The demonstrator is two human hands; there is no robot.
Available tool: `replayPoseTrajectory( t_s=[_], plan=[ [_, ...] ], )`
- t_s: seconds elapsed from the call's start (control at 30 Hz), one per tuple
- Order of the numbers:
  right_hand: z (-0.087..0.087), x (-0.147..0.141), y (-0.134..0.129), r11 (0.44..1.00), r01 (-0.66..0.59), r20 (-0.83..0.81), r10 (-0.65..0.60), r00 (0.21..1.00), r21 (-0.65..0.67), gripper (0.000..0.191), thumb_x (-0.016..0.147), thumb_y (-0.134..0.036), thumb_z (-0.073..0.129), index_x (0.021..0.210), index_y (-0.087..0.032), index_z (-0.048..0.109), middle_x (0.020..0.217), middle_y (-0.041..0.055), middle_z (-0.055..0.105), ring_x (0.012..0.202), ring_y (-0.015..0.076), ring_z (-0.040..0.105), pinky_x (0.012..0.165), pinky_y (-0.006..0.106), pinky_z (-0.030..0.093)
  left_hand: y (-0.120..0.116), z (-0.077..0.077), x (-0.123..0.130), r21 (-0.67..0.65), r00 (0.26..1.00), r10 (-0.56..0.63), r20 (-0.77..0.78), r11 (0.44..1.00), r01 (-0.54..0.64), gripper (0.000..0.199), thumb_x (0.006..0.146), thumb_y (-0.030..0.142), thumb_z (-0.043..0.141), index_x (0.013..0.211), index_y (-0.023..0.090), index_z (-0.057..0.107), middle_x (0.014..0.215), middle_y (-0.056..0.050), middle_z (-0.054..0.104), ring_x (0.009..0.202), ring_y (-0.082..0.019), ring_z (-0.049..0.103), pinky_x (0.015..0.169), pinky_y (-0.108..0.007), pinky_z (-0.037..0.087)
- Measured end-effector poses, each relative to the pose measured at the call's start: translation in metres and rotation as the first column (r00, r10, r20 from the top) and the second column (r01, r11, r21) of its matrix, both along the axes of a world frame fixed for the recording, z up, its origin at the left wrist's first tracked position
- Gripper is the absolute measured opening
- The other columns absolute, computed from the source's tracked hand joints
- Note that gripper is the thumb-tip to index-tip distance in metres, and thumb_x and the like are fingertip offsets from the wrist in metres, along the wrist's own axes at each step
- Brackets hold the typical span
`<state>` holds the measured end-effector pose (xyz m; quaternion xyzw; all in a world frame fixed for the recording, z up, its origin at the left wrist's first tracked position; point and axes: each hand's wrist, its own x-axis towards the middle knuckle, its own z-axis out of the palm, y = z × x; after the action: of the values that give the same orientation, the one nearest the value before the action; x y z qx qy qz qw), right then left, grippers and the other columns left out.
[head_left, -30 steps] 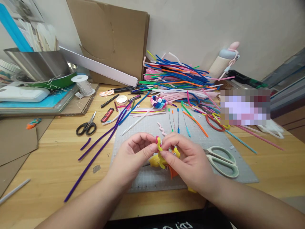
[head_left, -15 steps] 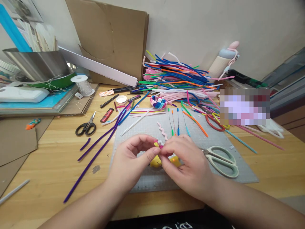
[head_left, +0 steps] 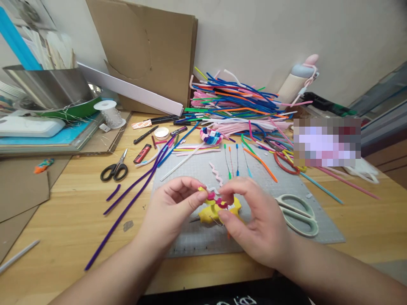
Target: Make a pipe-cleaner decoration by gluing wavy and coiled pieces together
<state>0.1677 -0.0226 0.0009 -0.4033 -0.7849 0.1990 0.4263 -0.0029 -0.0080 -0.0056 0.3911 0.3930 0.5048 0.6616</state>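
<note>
My left hand (head_left: 176, 207) pinches one end of a twisted yellow and magenta pipe cleaner (head_left: 211, 196) between thumb and forefinger. My right hand (head_left: 254, 220) is at the twist's other end, its thumb and forefinger spread apart around it. Below both hands a yellow tool with a thin dark tip (head_left: 208, 214) lies on the grey cutting mat (head_left: 190, 245), partly covered by the right hand. Just beyond the fingers lies a wavy pale pink strip (head_left: 216, 173). Green-handled scissors (head_left: 297, 214) rest beside the right hand, their blades hidden behind it.
A large heap of coloured pipe cleaners (head_left: 235, 101) lies against the wall. Long purple pipe cleaners (head_left: 127, 216) and black scissors (head_left: 114, 170) are on the left. Several thin bright-tipped pieces (head_left: 237, 159) lie at the mat's back. A bottle (head_left: 295, 80) stands at back right.
My right thumb and forefinger have parted and drawn back from the pipe cleaner. More of the twist and of the yellow tool now shows. My left hand keeps its pinch.
</note>
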Motion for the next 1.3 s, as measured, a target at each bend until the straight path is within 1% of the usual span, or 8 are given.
replayPoseTrajectory(
  t_s=[0.07,0.2,0.37,0.53,0.63,0.8,0.9,1.3],
  plan=[
    [0.0009,0.0016,0.0011,0.999,0.003,-0.04,-0.005,0.999,-0.044,0.014,0.082,-0.021,0.057,0.096,-0.021,0.053,0.081,0.0005,0.056,0.075,0.0164,0.054,0.069,0.034,0.041,0.0011,0.0005,-0.0016,-0.017,0.998,-0.024,0.051,1.0,0.025,0.013,0.067,0.022,0.079,0.073,0.018,0.069,0.071,0.003,0.067,0.068,-0.007,0.06,0.066,-0.016,0.048],
    [0.0009,0.0014,0.0044,0.985,-0.045,-0.071,0.033,0.997,-0.165,0.003,0.085,-0.02,0.055,0.088,-0.021,0.055,0.079,0.0003,0.056,0.075,0.0156,0.055,0.07,0.033,0.044,0.002,0.0,-0.0025,-0.061,0.993,-0.078,0.088,0.995,0.083,0.013,0.066,0.022,0.08,0.073,0.017,0.07,0.071,0.002,0.066,0.068,-0.007,0.057,0.065,-0.016,0.046],
    [0.0018,-0.0015,0.0056,0.962,-0.079,-0.098,0.055,0.994,-0.26,0.002,0.084,-0.019,0.057,0.082,-0.02,0.057,0.076,-0.0004,0.059,0.072,0.0141,0.056,0.069,0.031,0.045,0.0015,-0.0024,-0.0009,-0.108,0.989,-0.11,0.094,0.987,0.12,0.014,0.066,0.024,0.08,0.074,0.017,0.07,0.071,0.002,0.066,0.067,-0.008,0.056,0.064,-0.018,0.045],
    [0.0027,-0.0025,0.0054,0.97,-0.078,-0.102,0.055,0.993,-0.232,0.006,0.082,-0.017,0.057,0.076,-0.02,0.057,0.072,0.0001,0.062,0.07,0.0145,0.058,0.067,0.031,0.046,0.0011,0.0003,0.0006,-0.13,0.989,-0.117,0.086,0.983,0.127,0.017,0.065,0.025,0.08,0.078,0.018,0.071,0.072,0.001,0.066,0.068,-0.01,0.058,0.066,-0.021,0.045],
    [0.003,-0.0029,0.0058,0.975,-0.064,-0.098,0.044,0.994,-0.214,0.008,0.082,-0.016,0.057,0.075,-0.02,0.057,0.071,0.0004,0.063,0.069,0.0146,0.058,0.067,0.032,0.046,0.0012,0.0025,0.0009,-0.141,0.991,-0.111,0.077,0.983,0.121,0.021,0.064,0.027,0.081,0.08,0.018,0.071,0.072,0.001,0.065,0.064,-0.01,0.057,0.063,-0.021,0.045],
    [0.0029,-0.003,0.0068,0.975,-0.074,-0.082,0.058,0.995,-0.208,0.011,0.082,-0.015,0.055,0.072,-0.02,0.055,0.07,-0.0004,0.062,0.068,0.0138,0.057,0.067,0.031,0.045,0.0018,0.0006,0.0014,-0.113,0.995,-0.1,-0.021,0.989,0.097,0.016,0.065,0.024,0.079,0.071,0.015,0.068,0.068,0.0,0.064,0.063,-0.01,0.056,0.062,-0.021,0.045],
    [0.0023,-0.0022,0.007,0.973,-0.093,-0.08,0.078,0.994,-0.213,0.011,0.081,-0.013,0.055,0.073,-0.02,0.055,0.071,-0.0008,0.062,0.068,0.0135,0.057,0.068,0.031,0.044,0.0019,-0.0007,0.0016,-0.119,0.994,-0.098,-0.045,0.989,0.092,0.015,0.065,0.023,0.079,0.069,0.014,0.067,0.067,0.0,0.065,0.062,-0.01,0.056,0.061,-0.022,0.045],
    [0.0024,-0.0017,0.0084,0.974,-0.116,-0.108,0.096,0.99,-0.196,0.012,0.081,-0.012,0.055,0.072,-0.02,0.056,0.07,-0.0006,0.06,0.068,0.0134,0.056,0.066,0.031,0.044,0.0033,-0.0043,-0.001,-0.146,0.989,-0.143,-0.035,0.98,0.137,0.015,0.067,0.024,0.078,0.07,0.014,0.067,0.063,0.0,0.064,0.057,-0.009,0.055,0.059,-0.021,0.045]
  ],
)
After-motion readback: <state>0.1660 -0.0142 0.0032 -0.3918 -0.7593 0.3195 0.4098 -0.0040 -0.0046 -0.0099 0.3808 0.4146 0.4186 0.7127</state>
